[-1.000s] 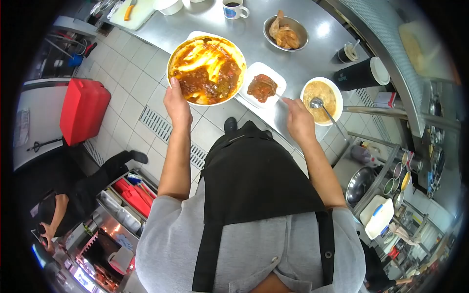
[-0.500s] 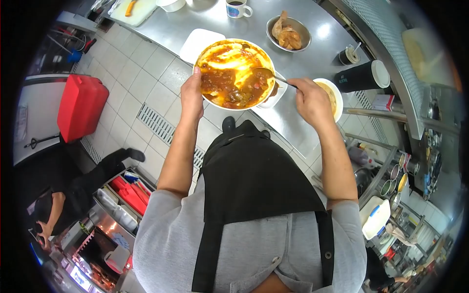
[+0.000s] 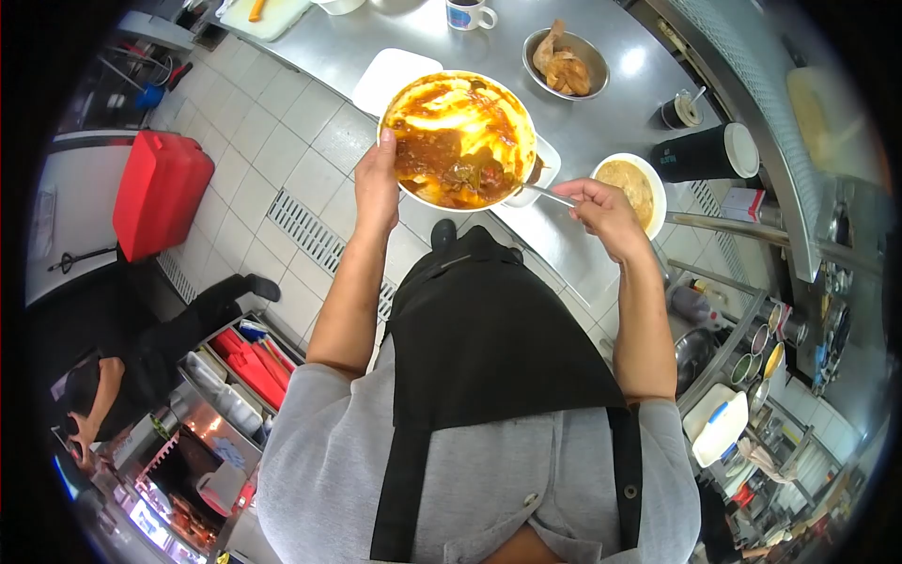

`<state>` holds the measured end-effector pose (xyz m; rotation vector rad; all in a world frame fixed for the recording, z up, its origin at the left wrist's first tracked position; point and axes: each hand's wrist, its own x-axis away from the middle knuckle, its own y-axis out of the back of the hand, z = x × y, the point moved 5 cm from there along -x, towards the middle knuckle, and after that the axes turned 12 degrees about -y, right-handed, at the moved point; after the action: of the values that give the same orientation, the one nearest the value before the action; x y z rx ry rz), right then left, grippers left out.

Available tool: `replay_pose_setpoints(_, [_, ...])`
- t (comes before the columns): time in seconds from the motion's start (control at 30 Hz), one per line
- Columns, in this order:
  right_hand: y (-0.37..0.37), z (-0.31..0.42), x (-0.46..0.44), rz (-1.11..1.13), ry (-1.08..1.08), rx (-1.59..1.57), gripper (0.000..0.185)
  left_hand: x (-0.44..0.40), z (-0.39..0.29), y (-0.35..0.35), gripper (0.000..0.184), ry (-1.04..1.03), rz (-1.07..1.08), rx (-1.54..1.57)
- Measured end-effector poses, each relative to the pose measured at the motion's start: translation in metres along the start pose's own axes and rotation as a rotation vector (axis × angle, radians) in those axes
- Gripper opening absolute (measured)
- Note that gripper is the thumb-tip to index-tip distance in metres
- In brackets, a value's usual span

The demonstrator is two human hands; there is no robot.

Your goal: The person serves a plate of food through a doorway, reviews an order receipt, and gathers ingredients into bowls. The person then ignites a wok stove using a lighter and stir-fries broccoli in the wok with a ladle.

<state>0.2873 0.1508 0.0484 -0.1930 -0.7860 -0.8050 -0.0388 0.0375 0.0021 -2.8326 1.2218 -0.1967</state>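
My left hand [image 3: 378, 188] grips the left rim of a white bowl [image 3: 503, 117], thumb over the edge, and holds it tilted towards me. Thick brown stew [image 3: 451, 169] with chunks lies in its lower half; orange sauce streaks the bare upper wall. Between the closed fingers of my right hand [image 3: 611, 218] is the metal handle of a spoon [image 3: 552, 195]. The spoon's head is hidden at the bowl's lower right edge. Partly behind the bowl sits a white square dish [image 3: 551, 162] with some brown food. Just beyond my right hand stands a round bowl of pale yellow food [image 3: 625, 186].
On the steel counter [image 3: 601, 127] are a white square dish [image 3: 395, 77], a mug [image 3: 465, 14], a metal bowl [image 3: 598, 70] with chicken pieces, and a black tumbler [image 3: 695, 155]. A red bin [image 3: 160, 197] stands left. Another person [image 3: 108, 385] works at lower left.
The spoon has moved from inside the stew down to the bowl's right edge. My right hand has shifted slightly down and changed its hold. The stew now sits lower, exposing more bowl wall.
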Motion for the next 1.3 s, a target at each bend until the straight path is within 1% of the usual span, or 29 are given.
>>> replay_pose_setpoints(0.1, [0.009, 0.002, 0.012, -0.073, 0.059, -0.1, 0.037, 0.003, -0.001, -0.004, 0.06, -0.008, -0.026, 0.035])
replay_pose_setpoints(0.23, [0.018, -0.002, 0.021, -0.139, 0.077, -0.122, 0.039, 0.006, -0.002, -0.007, 0.06, -0.006, -0.03, 0.032])
replay_pose_setpoints(0.27, [0.02, -0.002, 0.023, -0.16, 0.08, -0.175, 0.038, 0.006, -0.002, -0.009, 0.06, -0.007, -0.028, 0.032])
replay_pose_setpoints(0.33, [0.024, -0.008, 0.026, -0.18, 0.082, -0.228, 0.037, 0.008, -0.003, -0.012, 0.057, -0.065, -0.065, 0.029])
replay_pose_setpoints(0.4, [0.034, -0.022, 0.023, -0.284, 0.098, -0.159, 0.034, 0.009, -0.004, -0.014, 0.055, -0.084, -0.077, 0.004])
replay_pose_setpoints(0.43, [0.034, -0.037, 0.015, -0.284, 0.098, -0.16, 0.034, 0.01, -0.004, -0.014, 0.053, -0.102, -0.089, -0.021])
replay_pose_setpoints(0.5, [0.034, -0.058, 0.004, -0.509, 0.345, 0.088, 0.032, 0.009, 0.001, -0.014, 0.05, -0.136, -0.108, -0.043])
replay_pose_setpoints(0.53, [0.027, -0.06, 0.005, -0.555, 0.366, 0.217, 0.033, 0.008, 0.005, -0.012, 0.05, -0.158, -0.12, -0.025])
replay_pose_setpoints(0.57, [0.021, -0.061, 0.004, -0.549, 0.37, 0.217, 0.033, 0.006, 0.007, -0.011, 0.05, -0.18, -0.132, -0.006])
replay_pose_setpoints(0.63, [0.004, -0.061, 0.003, -0.632, 0.35, 0.655, 0.037, 0.007, 0.009, -0.009, 0.051, -0.159, -0.131, -0.011])
replay_pose_setpoints(0.7, [0.001, -0.059, 0.007, -0.646, 0.348, 0.687, 0.039, 0.007, 0.008, -0.008, 0.051, -0.141, -0.135, -0.01])
replay_pose_setpoints(0.77, [0.007, -0.056, 0.015, -0.686, 0.324, 0.452, 0.037, 0.009, 0.009, -0.007, 0.054, -0.099, -0.123, -0.013])
replay_pose_setpoints(0.8, [0.01, -0.059, 0.012, -0.684, 0.324, 0.455, 0.037, 0.007, 0.013, -0.005, 0.056, -0.09, -0.112, 0.002])
replay_pose_setpoints(0.87, [0.019, -0.067, 0.003, -0.591, 0.381, 0.071, 0.038, 0.002, 0.013, -0.006, 0.056, -0.061, -0.121, 0.002])
replay_pose_setpoints(0.9, [0.017, -0.056, 0.007, -0.588, 0.384, 0.075, 0.038, 0.001, 0.013, -0.004, 0.056, -0.03, -0.13, -0.002])
replay_pose_setpoints(0.97, [0.004, -0.027, 0.022, -0.319, 0.194, -0.08, 0.035, -0.005, 0.018, 0.001, 0.057, -0.033, -0.116, 0.013])
replay_pose_setpoints(1.0, [-0.001, -0.013, 0.027, -0.32, 0.194, -0.079, 0.035, -0.007, 0.013, -0.002, 0.057, -0.026, -0.087, 0.018])
replay_pose_setpoints(1.07, [-0.021, 0.023, 0.029, -0.285, 0.341, 0.266, 0.034, -0.013, 0.001, -0.006, 0.057, -0.025, -0.032, 0.012])
replay_pose_setpoints(1.1, [-0.025, 0.037, 0.032, -0.29, 0.342, 0.267, 0.034, -0.015, -0.004, -0.007, 0.057, -0.027, -0.028, 0.015])
replay_pose_setpoints(1.17, [-0.042, 0.058, 0.036, -0.284, 0.394, 0.56, 0.032, -0.017, -0.009, -0.008, 0.056, -0.034, 0.023, 0.013])
replay_pose_setpoints(1.2, [-0.046, 0.059, 0.035, -0.287, 0.393, 0.558, 0.032, -0.019, -0.01, -0.008, 0.056, -0.057, 0.021, 0.014])
replay_pose_setpoints(1.23, [-0.05, 0.058, 0.034, -0.242, 0.395, 0.495, 0.03, -0.018, -0.01, -0.008, 0.056, -0.057, 0.024, 0.014])
replay_pose_setpoints(1.27, [-0.052, 0.057, 0.031, -0.195, 0.398, 0.432, 0.029, -0.018, -0.011, -0.009, 0.057, -0.058, 0.049, -0.014])
replay_pose_setpoints(1.3, [-0.052, 0.055, 0.026, -0.195, 0.396, 0.431, 0.029, -0.018, -0.013, -0.012, 0.057, -0.057, 0.074, -0.044])
